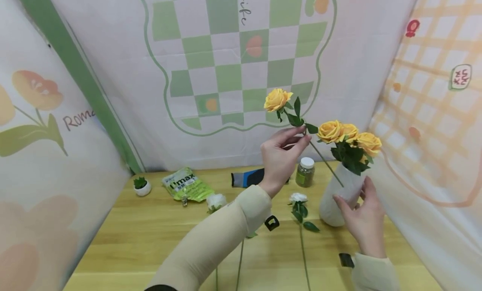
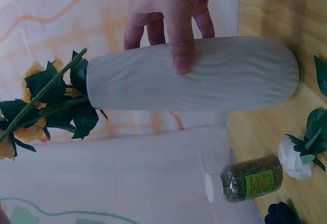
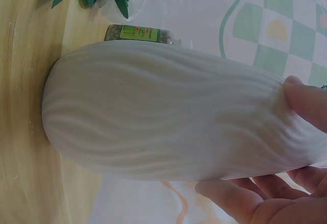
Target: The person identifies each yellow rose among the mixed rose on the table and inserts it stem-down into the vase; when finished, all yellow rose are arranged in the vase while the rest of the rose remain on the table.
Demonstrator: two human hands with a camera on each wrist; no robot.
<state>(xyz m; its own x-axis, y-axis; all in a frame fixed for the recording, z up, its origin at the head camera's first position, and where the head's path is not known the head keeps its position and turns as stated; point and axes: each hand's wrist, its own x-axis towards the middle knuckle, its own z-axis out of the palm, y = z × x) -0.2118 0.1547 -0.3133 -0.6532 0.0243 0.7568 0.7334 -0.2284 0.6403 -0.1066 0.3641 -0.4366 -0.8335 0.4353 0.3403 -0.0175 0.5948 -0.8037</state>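
A yellow rose (image 1: 278, 100) with green leaves is held up by its stem, pinched between the thumb and fingers of my left hand (image 1: 281, 157). Its bare stem slants down to the right, its lower end overlapping the white vase (image 1: 340, 195) in the head view. Several yellow roses (image 1: 348, 134) stand bunched in the vase's mouth. My right hand (image 1: 367, 222) grips the side of the vase, thumb on the near face and fingers around the far side. The ribbed white vase (image 3: 153, 111) has its base at the wooden table in the right wrist view.
White roses lie on the table, one (image 1: 298, 197) left of the vase and another (image 1: 216, 202) partly behind my left sleeve. Behind them are a white-lidded jar (image 1: 305, 174), a blue, grey and black item (image 1: 248, 178), a green bag (image 1: 187, 185) and a small potted succulent (image 1: 142, 186). Printed cloth surrounds the table.
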